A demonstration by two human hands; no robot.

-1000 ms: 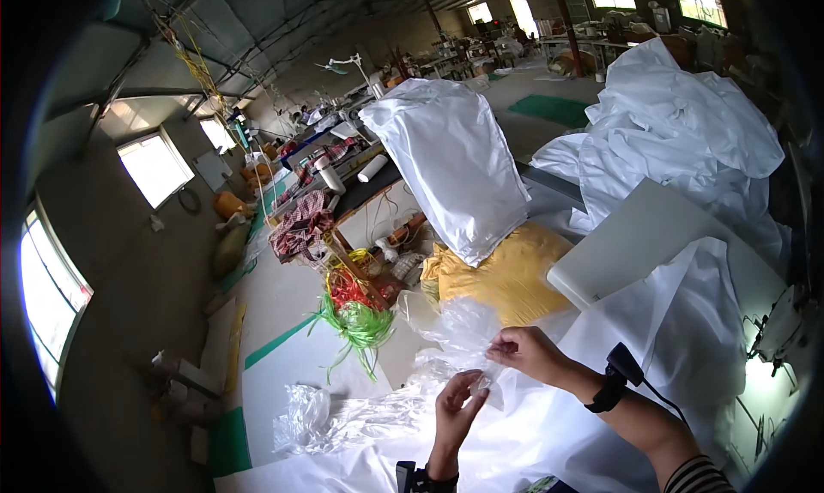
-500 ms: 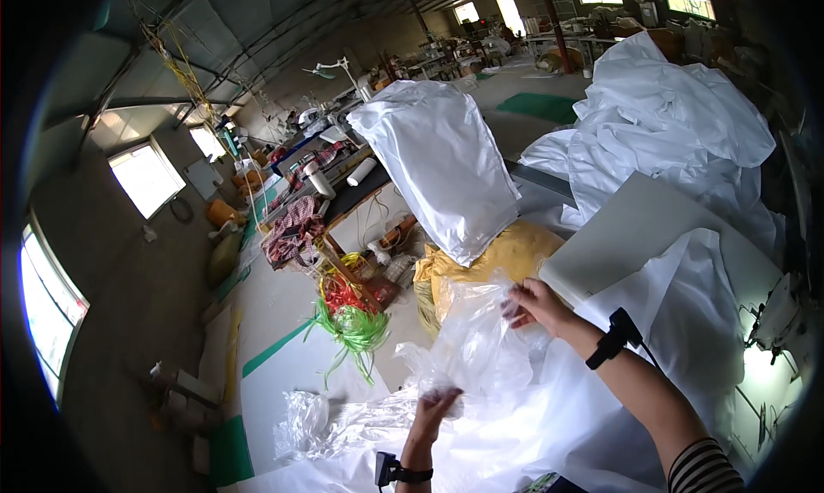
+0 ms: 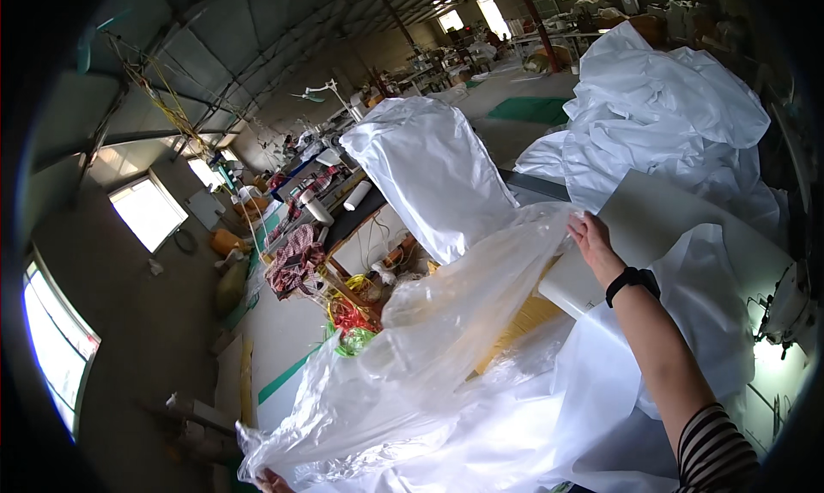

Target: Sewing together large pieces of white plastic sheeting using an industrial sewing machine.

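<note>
A long piece of transparent plastic film (image 3: 429,343) is spread diagonally between my hands. My right hand (image 3: 592,240) is raised and pinches its upper right end. Down at the lower left edge, my left hand (image 3: 273,483) grips the opposite end; only some of its fingers show. Beneath the film lies white fabric (image 3: 532,437), which runs toward my right forearm. Part of a yellow sack (image 3: 524,326) shows behind and below the film. Just beyond stands a filled, upright white bag (image 3: 433,171), partly covered by the film at its base.
A large heap of white fabric (image 3: 665,115) rises at the back right. In front of it is a pale panel (image 3: 678,218), with a lit sewing machine (image 3: 785,308) at the right rim. Checked cloth (image 3: 294,261) and red and green strands (image 3: 350,321) hang at the left.
My hands have moved far apart, the left down and left, the right up and right. The bunched plastic film is now stretched out between them, covering much of the yellow sack.
</note>
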